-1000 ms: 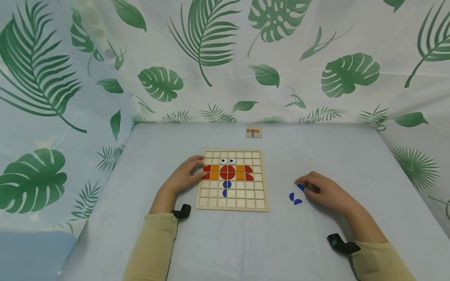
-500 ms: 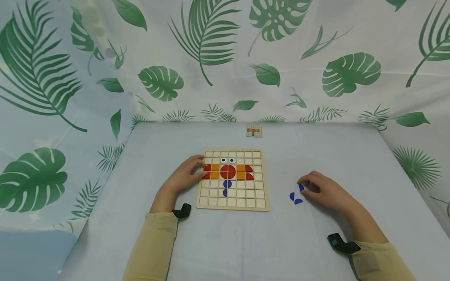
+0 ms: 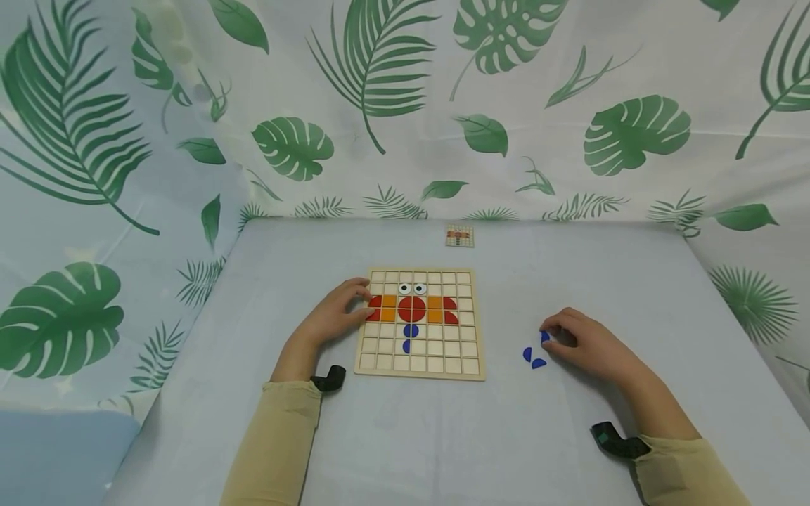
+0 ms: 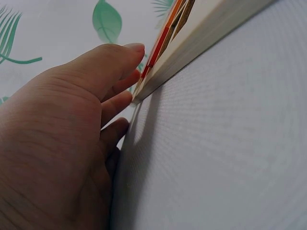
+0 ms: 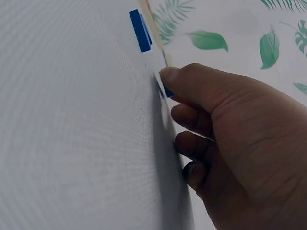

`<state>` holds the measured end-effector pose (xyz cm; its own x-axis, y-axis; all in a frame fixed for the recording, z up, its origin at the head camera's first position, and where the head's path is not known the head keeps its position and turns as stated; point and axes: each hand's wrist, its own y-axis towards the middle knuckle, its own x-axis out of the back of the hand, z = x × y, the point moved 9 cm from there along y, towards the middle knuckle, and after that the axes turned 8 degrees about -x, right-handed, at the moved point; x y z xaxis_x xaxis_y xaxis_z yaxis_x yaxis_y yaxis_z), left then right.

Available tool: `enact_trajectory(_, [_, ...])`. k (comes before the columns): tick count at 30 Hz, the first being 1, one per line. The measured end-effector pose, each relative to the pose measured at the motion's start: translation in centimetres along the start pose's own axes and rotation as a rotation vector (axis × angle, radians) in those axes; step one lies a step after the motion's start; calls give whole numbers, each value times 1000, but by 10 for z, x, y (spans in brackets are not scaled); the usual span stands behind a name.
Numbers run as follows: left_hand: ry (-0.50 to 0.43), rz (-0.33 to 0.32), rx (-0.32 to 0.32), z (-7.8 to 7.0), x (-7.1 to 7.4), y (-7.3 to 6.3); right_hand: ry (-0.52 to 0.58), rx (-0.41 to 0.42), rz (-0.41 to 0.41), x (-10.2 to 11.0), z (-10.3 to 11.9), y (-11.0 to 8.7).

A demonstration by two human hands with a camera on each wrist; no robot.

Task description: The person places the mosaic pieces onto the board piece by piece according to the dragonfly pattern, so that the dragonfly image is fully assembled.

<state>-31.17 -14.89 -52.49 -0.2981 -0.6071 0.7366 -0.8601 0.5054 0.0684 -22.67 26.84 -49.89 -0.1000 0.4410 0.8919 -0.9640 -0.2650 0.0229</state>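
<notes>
My right hand point(image 3: 585, 343) pinches a blue half-circle tile point(image 3: 545, 337) between thumb and index finger, low over the table; in the right wrist view the fingers cover most of this tile point(image 5: 168, 92). Two similar blue tiles, one on the left point(image 3: 528, 354) and one nearer me point(image 3: 538, 363), lie beside the fingertips. On the left edge of a wooden grid board point(image 3: 452, 348), my left hand point(image 3: 332, 313) rests with loosely bent fingers, the thumb by a red tile point(image 3: 375, 315). The board bears red, orange and blue tiles and two eye discs point(image 3: 420, 288).
A small pattern card point(image 3: 460, 236) lies behind the board, near the leaf-printed curtain point(image 3: 386, 161). White cloth point(image 3: 493, 436) covers the table. Each wrist wears a black device, seen on the left point(image 3: 329, 379) and right point(image 3: 619, 441).
The right fingertips have drawn slightly to the right, and the blue tile between them has turned and is more hidden now. The left hand keeps its place at the board.
</notes>
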Motion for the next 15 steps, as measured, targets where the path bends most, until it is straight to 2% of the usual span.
enact_trajectory(7, [18,7,-34,-2,-3,3,4,-1,-21,8,13,3])
enact_trajectory(15, [22,-4,-23,0,-1,1,9,-27,40,9,46,19])
